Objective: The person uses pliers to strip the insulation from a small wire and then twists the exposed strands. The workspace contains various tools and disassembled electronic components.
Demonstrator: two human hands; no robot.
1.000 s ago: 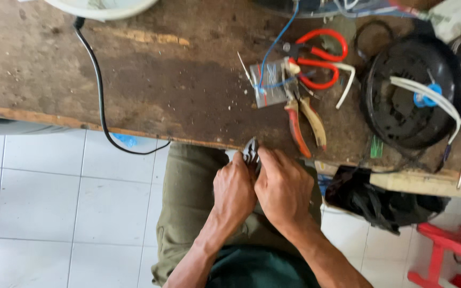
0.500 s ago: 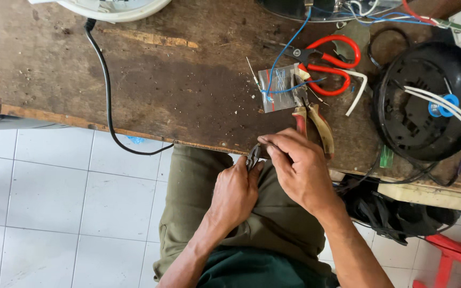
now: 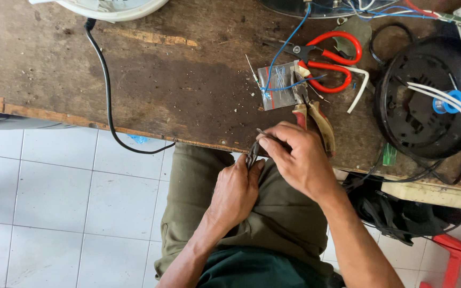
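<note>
Over the lap, at the counter (image 3: 134, 90) edge, the left hand (image 3: 236, 192) clenched a small metal tool (image 3: 252, 156) while the right hand (image 3: 300, 160) pinched a thin wire (image 3: 265, 132). Light and stiff, likely slippery, the wire seemed best gripped near its end.

Red-handled scissors (image 3: 329, 58), black cable (image 3: 105, 90) (draped off edge), worn wooden bench (image 3: 150, 80), red stool (image 3: 454, 256)
</note>
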